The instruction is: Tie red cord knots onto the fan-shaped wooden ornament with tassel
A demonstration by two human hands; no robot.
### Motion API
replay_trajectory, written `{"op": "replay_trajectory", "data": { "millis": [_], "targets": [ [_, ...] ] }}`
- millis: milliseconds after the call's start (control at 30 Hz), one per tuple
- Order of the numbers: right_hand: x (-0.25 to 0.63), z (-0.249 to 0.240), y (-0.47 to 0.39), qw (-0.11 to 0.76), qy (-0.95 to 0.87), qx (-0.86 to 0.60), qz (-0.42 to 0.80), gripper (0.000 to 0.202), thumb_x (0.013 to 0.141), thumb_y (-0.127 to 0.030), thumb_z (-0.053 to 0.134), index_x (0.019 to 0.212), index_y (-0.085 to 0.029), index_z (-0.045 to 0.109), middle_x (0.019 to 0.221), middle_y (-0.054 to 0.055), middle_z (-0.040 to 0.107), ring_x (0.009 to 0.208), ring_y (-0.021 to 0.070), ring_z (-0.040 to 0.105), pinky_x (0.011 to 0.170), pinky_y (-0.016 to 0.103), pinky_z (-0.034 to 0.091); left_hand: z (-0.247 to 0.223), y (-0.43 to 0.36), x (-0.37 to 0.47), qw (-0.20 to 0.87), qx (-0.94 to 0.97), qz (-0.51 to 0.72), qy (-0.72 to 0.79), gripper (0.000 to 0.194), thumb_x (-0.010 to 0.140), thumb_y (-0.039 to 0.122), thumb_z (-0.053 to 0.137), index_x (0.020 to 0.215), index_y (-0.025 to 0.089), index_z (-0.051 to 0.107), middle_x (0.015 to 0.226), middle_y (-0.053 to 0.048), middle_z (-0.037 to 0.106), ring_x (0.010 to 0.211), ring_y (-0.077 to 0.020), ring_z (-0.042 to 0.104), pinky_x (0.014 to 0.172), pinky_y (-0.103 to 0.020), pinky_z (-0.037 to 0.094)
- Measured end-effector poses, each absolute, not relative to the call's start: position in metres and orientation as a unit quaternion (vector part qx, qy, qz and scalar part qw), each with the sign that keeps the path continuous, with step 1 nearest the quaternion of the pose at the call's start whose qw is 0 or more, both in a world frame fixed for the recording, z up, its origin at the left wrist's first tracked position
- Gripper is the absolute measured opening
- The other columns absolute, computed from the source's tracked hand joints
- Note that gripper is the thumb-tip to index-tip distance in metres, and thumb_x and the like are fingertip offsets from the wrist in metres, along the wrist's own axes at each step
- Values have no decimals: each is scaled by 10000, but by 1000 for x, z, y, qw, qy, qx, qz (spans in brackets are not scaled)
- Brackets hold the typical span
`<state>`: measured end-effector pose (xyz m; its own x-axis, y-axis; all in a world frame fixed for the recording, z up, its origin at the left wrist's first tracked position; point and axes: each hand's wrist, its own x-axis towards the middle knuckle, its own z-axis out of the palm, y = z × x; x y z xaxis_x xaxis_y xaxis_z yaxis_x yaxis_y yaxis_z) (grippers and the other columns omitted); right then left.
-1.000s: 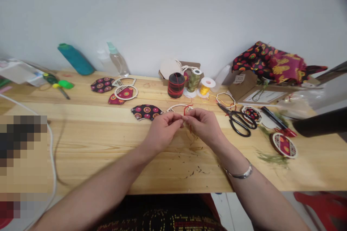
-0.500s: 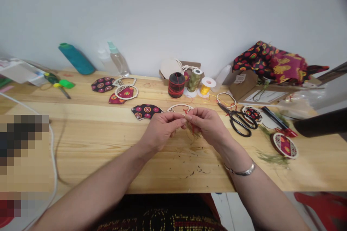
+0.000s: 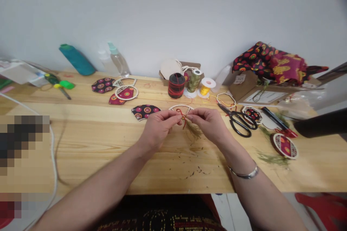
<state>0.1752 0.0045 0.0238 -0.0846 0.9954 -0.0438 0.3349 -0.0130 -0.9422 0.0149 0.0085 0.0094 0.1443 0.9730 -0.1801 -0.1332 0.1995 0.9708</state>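
Above the wooden table, my left hand point(image 3: 162, 126) pinches a thin red cord point(image 3: 184, 125) between thumb and fingertips. My right hand point(image 3: 208, 124) is closed close beside it, its fingertips pinched on the same cord. A small loop of the cord stands up between the two hands. From the cord hangs an olive-green thread tassel point(image 3: 194, 130), fanning toward the lower right. Just behind the hands lies a pale fan-shaped wooden frame point(image 3: 180, 106), partly covered by the fingers. Beside my left hand rests a dark patterned fan-shaped fabric piece point(image 3: 145, 112).
Black-handled scissors point(image 3: 241, 122) lie right of my hands, near a round ornament point(image 3: 286, 146) and a marker point(image 3: 275, 119). Behind stand a red-and-black thread spool point(image 3: 176, 86), a green spool point(image 3: 194, 81) and a yellow one point(image 3: 206, 87). Patterned cloth point(image 3: 271, 61) tops a cardboard box point(image 3: 242, 86).
My hands have drawn slightly apart at the fingertips. The red loop and the green tassel, mostly covered by my right hand before, now show between them.
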Motion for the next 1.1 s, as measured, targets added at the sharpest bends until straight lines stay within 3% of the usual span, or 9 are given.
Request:
{"op": "replay_trajectory", "data": {
  "millis": [167,367,600,767,867,1033,1100],
  "targets": [
    [174,25,1,401,-609,-561,391,198,759,-320,639,650,-155,625,543,-28,528,496,82,379,477,235,296,11,8,16,607,436,459,481,154,661,292,718,656,139,705,590,4,619,424,-42,290,420,-231,181],
    [167,21,-10,431,-673,-531,281,147,807,-301,628,719,-184,646,625,8,631,535,103,490,517,242,365,10,8,17,606,424,462,489,153,658,298,723,686,148,716,598,10,632,416,-38,302,411,-224,192],
    [161,8,-16,308,-826,-464,82,240,927,-269,452,854,-173,660,770,66,692,664,140,579,612,262,403,9,9,17,643,358,478,479,165,603,273,762,676,133,712,476,44,524,395,-28,273,394,-212,149],
    [161,5,-17,220,-873,-435,-7,249,918,-169,409,850,-150,648,761,77,671,656,150,556,574,271,363,8,10,17,695,312,467,449,187,588,250,782,678,108,700,519,18,554,400,-13,286,383,-182,156],
    [163,10,-18,224,-884,-409,18,236,908,-184,428,824,-161,647,771,78,663,669,155,554,579,274,369,9,10,17,704,306,461,445,183,596,243,781,696,109,704,577,-5,605,421,-18,341,392,-173,190],
    [167,20,-12,422,-744,-481,191,206,871,-263,512,731,-176,635,779,66,648,744,161,574,688,288,443,13,9,18,689,324,467,450,189,585,259,783,681,114,709,551,9,582,402,-17,303,378,-185,165],
    [168,19,-6,448,-653,-535,293,216,858,-300,530,724,-171,638,709,41,629,687,150,563,659,287,450,13,9,19,686,333,462,453,201,579,276,788,680,118,713,550,6,588,401,-17,303,377,-185,160]
  ]
}}
